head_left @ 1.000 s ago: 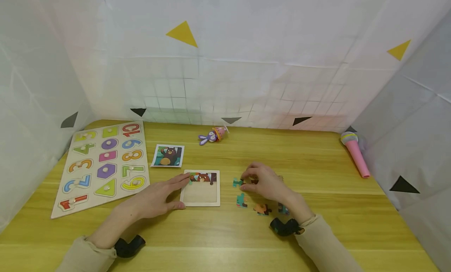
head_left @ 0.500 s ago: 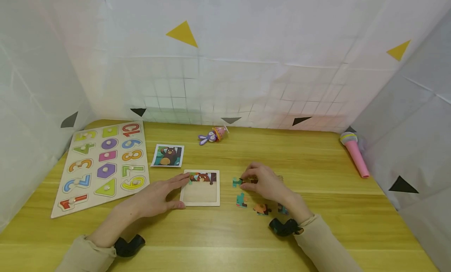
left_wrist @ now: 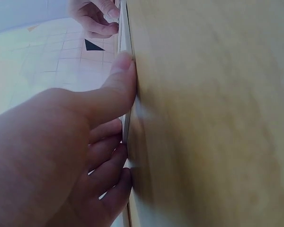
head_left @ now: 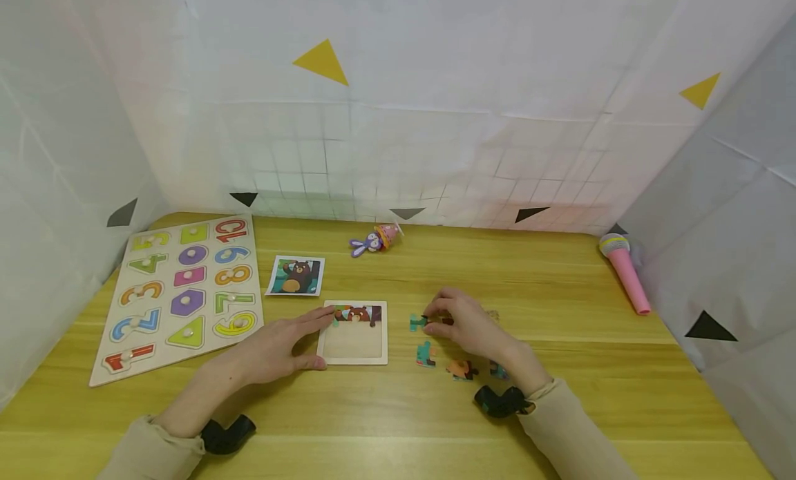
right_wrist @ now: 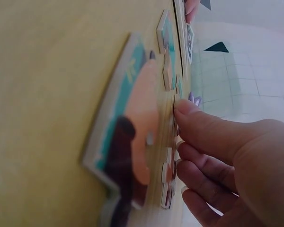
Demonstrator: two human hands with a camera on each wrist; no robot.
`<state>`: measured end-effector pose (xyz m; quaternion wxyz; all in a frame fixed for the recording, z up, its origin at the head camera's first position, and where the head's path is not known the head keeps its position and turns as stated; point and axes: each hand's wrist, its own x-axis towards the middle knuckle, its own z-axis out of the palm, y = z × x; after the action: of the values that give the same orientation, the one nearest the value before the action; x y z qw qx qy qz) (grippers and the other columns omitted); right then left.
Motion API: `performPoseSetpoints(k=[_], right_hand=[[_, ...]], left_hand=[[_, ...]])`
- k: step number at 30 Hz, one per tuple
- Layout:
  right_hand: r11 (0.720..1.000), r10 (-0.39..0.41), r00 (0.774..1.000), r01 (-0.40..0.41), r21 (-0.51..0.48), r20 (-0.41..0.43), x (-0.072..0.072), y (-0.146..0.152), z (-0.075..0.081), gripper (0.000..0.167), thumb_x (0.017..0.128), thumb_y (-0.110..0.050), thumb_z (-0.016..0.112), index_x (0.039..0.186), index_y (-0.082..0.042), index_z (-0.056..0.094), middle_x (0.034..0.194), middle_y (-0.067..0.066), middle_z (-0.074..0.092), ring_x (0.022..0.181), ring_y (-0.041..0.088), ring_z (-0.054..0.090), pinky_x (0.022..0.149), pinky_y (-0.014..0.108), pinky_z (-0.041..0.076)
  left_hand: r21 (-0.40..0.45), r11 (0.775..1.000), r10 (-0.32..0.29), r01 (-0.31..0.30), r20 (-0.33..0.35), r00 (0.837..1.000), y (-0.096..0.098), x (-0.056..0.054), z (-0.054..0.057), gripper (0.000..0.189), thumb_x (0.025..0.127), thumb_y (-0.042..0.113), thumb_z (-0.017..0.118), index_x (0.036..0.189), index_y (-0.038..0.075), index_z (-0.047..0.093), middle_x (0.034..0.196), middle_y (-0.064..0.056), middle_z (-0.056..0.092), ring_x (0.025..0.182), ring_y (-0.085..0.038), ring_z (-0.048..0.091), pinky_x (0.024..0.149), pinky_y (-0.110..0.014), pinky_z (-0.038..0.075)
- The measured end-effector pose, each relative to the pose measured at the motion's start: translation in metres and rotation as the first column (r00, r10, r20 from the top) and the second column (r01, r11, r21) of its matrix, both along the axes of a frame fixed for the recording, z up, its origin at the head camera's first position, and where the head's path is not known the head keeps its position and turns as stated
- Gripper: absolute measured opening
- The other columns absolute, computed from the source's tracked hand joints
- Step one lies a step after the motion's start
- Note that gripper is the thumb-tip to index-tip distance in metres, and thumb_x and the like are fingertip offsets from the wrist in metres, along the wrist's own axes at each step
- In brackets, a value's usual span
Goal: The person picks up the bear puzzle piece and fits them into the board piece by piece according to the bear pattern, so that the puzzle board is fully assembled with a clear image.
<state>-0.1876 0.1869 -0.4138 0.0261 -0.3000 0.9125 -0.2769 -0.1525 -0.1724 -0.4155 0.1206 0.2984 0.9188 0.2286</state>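
My left hand [head_left: 273,349] rests at the left side of a small wooden puzzle frame [head_left: 383,335]. Its fingers lie fairly straight on the upper left edge, with the thumb at the lower left corner. Along the frame's top, a bear's head shows on fitted pieces [head_left: 357,314]; bare wood lies below. To the right, my right hand [head_left: 469,322] pinches a dark brown jigsaw piece [head_left: 448,321] between thumb and fingers, partly hiding it. Around it lie a teal piece [head_left: 417,322], a teal-and-orange piece [head_left: 425,353], an orange bear piece [head_left: 461,369] and a bluish piece [head_left: 498,369].
A bear picture card [head_left: 296,276] lies behind the frame. At the left is a number-and-shape peg board [head_left: 180,297]. A purple rabbit toy [head_left: 375,240] lies near the back edge, a pink toy microphone [head_left: 627,273] at the far right. White sheeting [head_left: 435,155] surrounds the table.
Both hands stay almost where they were. The whole head view has shifted very slightly; frame and loose pieces keep their places.
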Motion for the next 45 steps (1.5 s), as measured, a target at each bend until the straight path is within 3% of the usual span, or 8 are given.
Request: performPoseSetpoints(k=[19, 30, 45], right_hand=[[1.0, 0.021, 0.999, -0.021, -0.01, -0.042, 0.001, -0.003, 0.003, 0.019, 0.095, -0.024, 0.07, 0.108, -0.009, 0.072, 0.102, 0.001, 0.063, 0.091, 0.016, 0.059, 0.081, 0.034, 0.052], [0.998, 0.056, 0.998, -0.058, -0.027, -0.039, 0.002, -0.027, 0.011, 0.02, 0.096, -0.022, 0.069, 0.108, -0.006, 0.072, 0.104, 0.005, 0.063, 0.102, 0.021, 0.062, 0.091, 0.038, 0.053], [0.994, 0.112, 0.99, -0.112, 0.006, -0.083, 0.002, -0.066, 0.014, 0.022, 0.093, -0.021, 0.072, 0.108, -0.005, 0.072, 0.104, 0.006, 0.065, 0.099, 0.021, 0.061, 0.089, 0.037, 0.052]], left_hand=[[-0.003, 1.0, 0.001, -0.001, 0.01, 1.0, 0.001, 0.001, 0.002, 0.077, 0.092, 0.045, 0.069, 0.155, 0.013, 0.038, 0.165, -0.003, 0.027, 0.142, -0.033, 0.042, 0.111, -0.051, 0.04], [-0.004, 1.0, -0.02, 0.02, -0.004, 1.0, 0.002, -0.001, 0.002, 0.077, 0.093, 0.045, 0.068, 0.155, 0.011, 0.038, 0.165, -0.002, 0.027, 0.141, -0.033, 0.043, 0.111, -0.05, 0.041], [-0.001, 1.0, 0.0, 0.0, 0.011, 1.0, 0.0, -0.001, 0.0, 0.077, 0.093, 0.047, 0.067, 0.155, 0.012, 0.039, 0.165, -0.001, 0.027, 0.145, -0.032, 0.038, 0.114, -0.051, 0.038]])
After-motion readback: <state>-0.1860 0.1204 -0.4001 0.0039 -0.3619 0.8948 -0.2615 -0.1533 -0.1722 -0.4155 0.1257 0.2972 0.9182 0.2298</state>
